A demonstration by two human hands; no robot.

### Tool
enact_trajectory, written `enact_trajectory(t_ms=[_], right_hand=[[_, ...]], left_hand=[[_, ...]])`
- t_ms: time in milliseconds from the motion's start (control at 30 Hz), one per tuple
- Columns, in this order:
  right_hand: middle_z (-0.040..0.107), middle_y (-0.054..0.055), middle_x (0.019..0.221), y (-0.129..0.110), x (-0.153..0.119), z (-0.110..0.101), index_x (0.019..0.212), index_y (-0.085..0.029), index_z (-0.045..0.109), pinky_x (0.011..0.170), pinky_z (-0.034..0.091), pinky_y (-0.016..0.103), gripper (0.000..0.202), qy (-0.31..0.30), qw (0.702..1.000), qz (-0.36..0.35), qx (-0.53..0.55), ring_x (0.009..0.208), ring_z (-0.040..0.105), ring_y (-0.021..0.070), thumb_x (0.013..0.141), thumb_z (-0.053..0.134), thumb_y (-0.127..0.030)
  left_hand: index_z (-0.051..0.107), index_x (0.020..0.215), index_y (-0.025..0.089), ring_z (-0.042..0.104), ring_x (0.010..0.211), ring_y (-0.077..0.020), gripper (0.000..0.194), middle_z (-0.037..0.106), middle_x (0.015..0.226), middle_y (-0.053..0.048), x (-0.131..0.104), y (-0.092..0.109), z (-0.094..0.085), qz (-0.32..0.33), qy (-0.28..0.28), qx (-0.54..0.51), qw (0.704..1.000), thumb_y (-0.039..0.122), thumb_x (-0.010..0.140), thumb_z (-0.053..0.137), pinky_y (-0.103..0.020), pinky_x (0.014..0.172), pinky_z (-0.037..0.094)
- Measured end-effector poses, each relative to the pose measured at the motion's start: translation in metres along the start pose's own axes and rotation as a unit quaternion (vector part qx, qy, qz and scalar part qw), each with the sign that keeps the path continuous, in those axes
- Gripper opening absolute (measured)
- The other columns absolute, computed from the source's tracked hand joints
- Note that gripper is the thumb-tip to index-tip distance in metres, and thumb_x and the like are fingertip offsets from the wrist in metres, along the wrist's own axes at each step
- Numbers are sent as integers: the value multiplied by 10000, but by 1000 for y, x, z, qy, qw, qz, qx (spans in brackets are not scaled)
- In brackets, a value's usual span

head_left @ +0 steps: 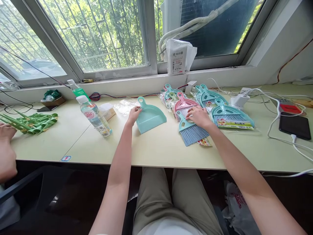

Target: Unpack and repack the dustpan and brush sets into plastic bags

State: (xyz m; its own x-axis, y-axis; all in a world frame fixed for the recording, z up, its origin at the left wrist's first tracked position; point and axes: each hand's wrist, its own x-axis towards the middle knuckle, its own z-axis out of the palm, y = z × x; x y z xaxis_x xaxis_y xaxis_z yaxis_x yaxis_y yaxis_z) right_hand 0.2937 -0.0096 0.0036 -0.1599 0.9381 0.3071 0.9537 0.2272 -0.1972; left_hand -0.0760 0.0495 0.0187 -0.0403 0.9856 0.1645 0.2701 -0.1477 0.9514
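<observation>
Centre right of frame: a loose blue brush [193,133], bristles toward me, partly over a printed packet [204,142] on the desk [158,153]. My right hand [199,117] reaches over its upper side, fingers bent; I cannot tell whether they grip or only rest. Risk: with a slight hold, the brush could twist when lifted, or drag the packet along.

Centre of frame: turquoise dustpan [151,117]. My left hand [134,115] pinches its left side by the handle. I judge this one-sided hold weak against turning; a lip catching on the desk could swing the pan.

Left of centre: clear bottle [95,117], upright, tall. A wide leftward sweep of the pan might tip it.

Right side: white cables [276,114], one plugged into a dark phone [294,125]. A forearm straying right could snag them and pull the phone.

Beyond the right hand: a pink set [183,101] and turquoise sets [233,114], wrapped and crowded. Slick film may let them slide if nudged.

Upper centre, on the sill: a white pack [178,58], standing. Low risk, I judge; out of the hands' way.
</observation>
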Motion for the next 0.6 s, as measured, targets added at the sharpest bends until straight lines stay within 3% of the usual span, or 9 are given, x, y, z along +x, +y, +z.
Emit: enact_trajectory(t_ms=[100,167,267,333,400,500,600], right_hand=[[666,73,1076,2,3,-3,720,-227,724,935,339,493,255,32,997,3,71,1119,514,297,868,578,-376],[666,77,1013,3,6,-9,787,-215,696,874,401,447,282,51,980,10,190,990,570,260,864,568,-455],[645,49,933,-4,6,-23,899,-213,635,706,463,347,380,66,915,1,399,729,577,173,831,564,-581],[635,33,919,-18,3,-30,919,-217,617,635,457,308,403,78,883,-11,462,655,558,144,816,572,-604],[640,29,877,-37,-4,-31,914,-212,624,622,449,295,370,92,889,-19,447,633,558,142,831,574,-568],[669,51,860,-67,-15,-26,920,-195,642,699,458,317,293,121,934,-37,334,672,581,170,896,528,-464],[685,98,970,-84,-24,-18,976,-184,646,800,450,334,279,152,964,-52,212,825,616,217,959,438,-369]], left_hand=[[650,909,178,620,765,-175,376,682,852,-48,-9,16,10,-24,-17,-136,990,441,653,732,-293,722,480],[658,894,171,627,750,-174,376,687,829,-44,-16,27,19,-36,-20,-179,983,435,639,742,-290,712,489],[679,935,170,653,782,-183,380,708,854,-40,-28,41,36,-26,-49,-197,979,427,661,737,-289,723,501],[689,995,174,666,787,-188,419,718,869,-40,-37,46,50,-34,-86,-192,977,440,677,742,-297,726,508],[690,1045,178,673,786,-191,457,725,887,-44,-46,48,66,-51,-143,-190,970,469,696,742,-308,736,512],[698,1050,169,679,857,-205,479,737,958,-69,-58,45,87,-45,-243,-211,946,540,747,700,-319,802,507],[698,1062,150,673,921,-219,524,735,996,-91,-63,42,96,-30,-285,-217,933,588,777,663,-326,848,488]])
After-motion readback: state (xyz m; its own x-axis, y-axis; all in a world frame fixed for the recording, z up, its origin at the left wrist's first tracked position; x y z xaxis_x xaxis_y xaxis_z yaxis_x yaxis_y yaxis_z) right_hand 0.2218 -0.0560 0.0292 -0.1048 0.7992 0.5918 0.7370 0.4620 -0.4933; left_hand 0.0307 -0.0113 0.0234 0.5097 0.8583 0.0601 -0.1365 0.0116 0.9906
